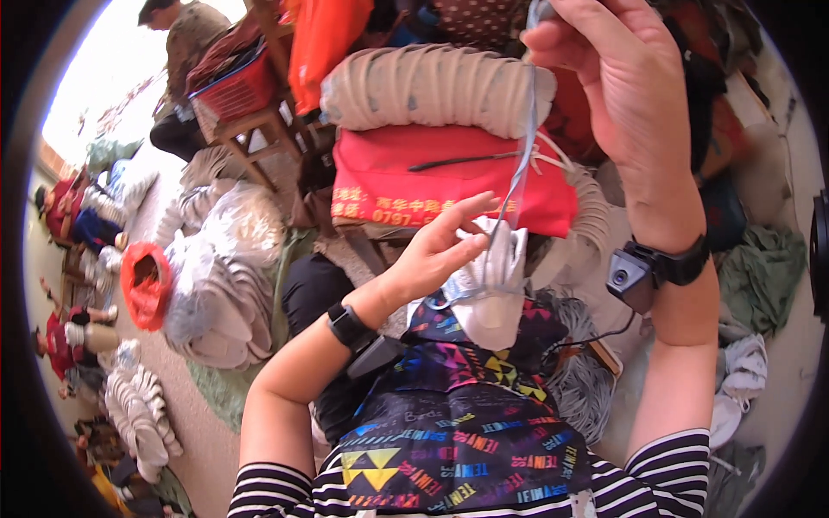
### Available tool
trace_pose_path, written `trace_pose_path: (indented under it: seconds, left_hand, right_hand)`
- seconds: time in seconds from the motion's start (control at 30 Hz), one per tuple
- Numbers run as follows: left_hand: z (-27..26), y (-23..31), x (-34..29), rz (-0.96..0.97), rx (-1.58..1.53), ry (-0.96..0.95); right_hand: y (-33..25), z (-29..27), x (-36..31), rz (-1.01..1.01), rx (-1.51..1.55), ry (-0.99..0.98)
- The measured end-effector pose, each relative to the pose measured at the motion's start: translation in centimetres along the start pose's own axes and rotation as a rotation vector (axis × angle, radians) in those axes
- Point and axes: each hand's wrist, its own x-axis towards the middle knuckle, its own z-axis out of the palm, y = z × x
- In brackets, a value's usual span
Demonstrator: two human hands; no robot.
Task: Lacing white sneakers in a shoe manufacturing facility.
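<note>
A white canvas-like shoe point(489, 318) rests toe-down on my lap, with a pale grey shoelace point(515, 184) running up from its opening. My right hand point(615, 73) is raised at the upper edge, its fingers closed on the upper part of this lace, which is pulled taut. My left hand point(449, 246) hovers just beside the shoe with fingers stretched out and apart, their tips close to the lace; whether they touch it I cannot tell. Ahead lies a red cloth point(414, 164) over a low support, with a thin dark hook-like tool point(462, 161) on it.
Behind the cloth lies a long row of nested beige shoes point(432, 89). Grey laces point(580, 380) hang in a bundle at my right. To the left are a shoe pile under clear plastic point(226, 285), a red bag point(145, 285) and a wooden stool point(259, 129). Other people sit farther left.
</note>
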Motion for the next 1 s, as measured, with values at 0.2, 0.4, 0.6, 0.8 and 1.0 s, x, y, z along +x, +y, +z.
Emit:
trace_pose_path:
  seconds: [0.2,0.4,0.6,0.8,1.0]
  left_hand:
    - [2.8,0.1,0.2,-0.273,-0.163,-0.275]
    - [2.8,1.4,-0.5,-0.469,-0.172,-0.118]
    - [0.7,11.9,2.3,0.118,-0.473,-0.047]
    - [-1.2,6.1,0.4,-0.336,0.094,0.289]
    - [-0.4,-2.0,-5.7,-0.765,0.487,0.075]
  right_hand:
    - [-0.8,-1.2,2.7,-0.126,-0.16,0.168]
    - [2.3,-5.6,2.9,-0.193,-0.291,0.044]
    - [7.4,-8.9,-5.8,-0.027,-1.013,-0.255]
    - [9.5,-10.1,-15.8,0.477,-0.879,-0.668]
    - [11.6,-10.3,-19.9,0.717,-0.71,-0.498]
